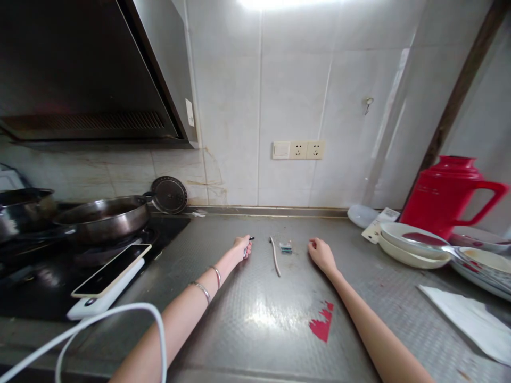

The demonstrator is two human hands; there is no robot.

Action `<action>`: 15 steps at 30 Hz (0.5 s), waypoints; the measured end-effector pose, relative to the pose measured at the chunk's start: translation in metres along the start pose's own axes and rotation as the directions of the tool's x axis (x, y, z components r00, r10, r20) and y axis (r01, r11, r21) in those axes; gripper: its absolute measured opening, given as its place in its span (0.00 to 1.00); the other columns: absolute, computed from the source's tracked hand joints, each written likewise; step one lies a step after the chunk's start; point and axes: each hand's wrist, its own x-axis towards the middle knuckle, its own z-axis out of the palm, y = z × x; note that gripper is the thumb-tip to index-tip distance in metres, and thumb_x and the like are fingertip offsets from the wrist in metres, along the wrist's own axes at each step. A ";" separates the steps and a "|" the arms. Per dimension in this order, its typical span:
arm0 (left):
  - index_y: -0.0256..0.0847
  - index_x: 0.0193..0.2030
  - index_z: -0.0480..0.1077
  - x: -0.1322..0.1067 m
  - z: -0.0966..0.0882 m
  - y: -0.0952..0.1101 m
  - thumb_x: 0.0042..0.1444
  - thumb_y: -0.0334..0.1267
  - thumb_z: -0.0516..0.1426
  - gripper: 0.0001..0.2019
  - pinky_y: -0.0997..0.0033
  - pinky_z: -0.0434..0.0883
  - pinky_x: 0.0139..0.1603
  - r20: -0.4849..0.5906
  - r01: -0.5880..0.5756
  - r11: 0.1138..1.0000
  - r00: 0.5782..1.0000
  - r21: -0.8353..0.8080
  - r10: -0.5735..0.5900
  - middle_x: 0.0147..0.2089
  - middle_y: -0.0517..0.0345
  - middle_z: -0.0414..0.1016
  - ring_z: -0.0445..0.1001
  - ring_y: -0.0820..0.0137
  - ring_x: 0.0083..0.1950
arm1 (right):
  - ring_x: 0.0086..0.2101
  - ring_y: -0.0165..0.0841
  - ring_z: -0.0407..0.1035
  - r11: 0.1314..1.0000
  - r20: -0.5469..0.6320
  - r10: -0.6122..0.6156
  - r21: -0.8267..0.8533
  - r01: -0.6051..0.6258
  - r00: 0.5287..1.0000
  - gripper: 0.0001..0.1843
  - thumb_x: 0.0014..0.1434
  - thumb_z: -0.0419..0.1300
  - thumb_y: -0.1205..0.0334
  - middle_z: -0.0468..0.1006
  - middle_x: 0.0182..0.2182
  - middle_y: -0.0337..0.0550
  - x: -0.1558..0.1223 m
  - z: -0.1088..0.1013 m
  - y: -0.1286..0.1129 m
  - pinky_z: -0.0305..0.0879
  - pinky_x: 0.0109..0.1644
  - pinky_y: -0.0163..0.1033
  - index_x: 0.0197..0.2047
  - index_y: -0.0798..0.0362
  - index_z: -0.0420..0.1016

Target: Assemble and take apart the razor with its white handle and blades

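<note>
My left hand (242, 248) is closed around a small object with a black tip (251, 238); its kind is too small to make out. To its right, a thin whitish stick-like piece (275, 257) with a dark end lies on the steel counter. Beside that is a small clear and teal piece (286, 247), perhaps a little packet. My right hand (320, 254) rests on the counter further right, fingers curled in, and nothing shows in it. A torn red scrap (322, 323) lies nearer me, between my forearms.
On the left, a pan (104, 215) stands on the stove, with a phone (112, 269) on a white device (106, 290) trailing a white cable (120, 307). At right are a red thermos jug (441, 197), stacked bowls (411, 254) and white paper (467, 319). A range hood (167, 80) overhangs the left.
</note>
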 end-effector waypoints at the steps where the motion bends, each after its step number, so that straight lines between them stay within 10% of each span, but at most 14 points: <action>1: 0.37 0.21 0.58 0.000 0.000 0.000 0.60 0.45 0.46 0.19 0.82 0.50 0.13 -0.005 -0.006 1.000 1.000 0.003 0.006 0.13 0.66 0.55 0.53 0.83 0.11 | 0.35 0.34 0.68 1.000 -0.001 -0.001 0.000 0.001 1.000 0.16 0.55 0.49 0.64 0.75 0.33 0.49 0.000 0.000 0.000 0.59 0.39 0.35 0.42 0.58 0.74; 15: 0.39 0.23 0.59 -0.008 0.007 -0.015 0.56 0.54 0.45 0.20 0.81 0.47 0.11 -0.036 -0.377 0.926 0.926 -0.019 0.376 0.10 0.71 0.51 0.50 0.81 0.09 | 0.39 0.36 0.67 0.998 -0.071 -0.038 0.044 0.042 0.997 0.16 0.55 0.49 0.65 0.75 0.37 0.50 -0.004 -0.005 -0.006 0.58 0.45 0.37 0.43 0.57 0.73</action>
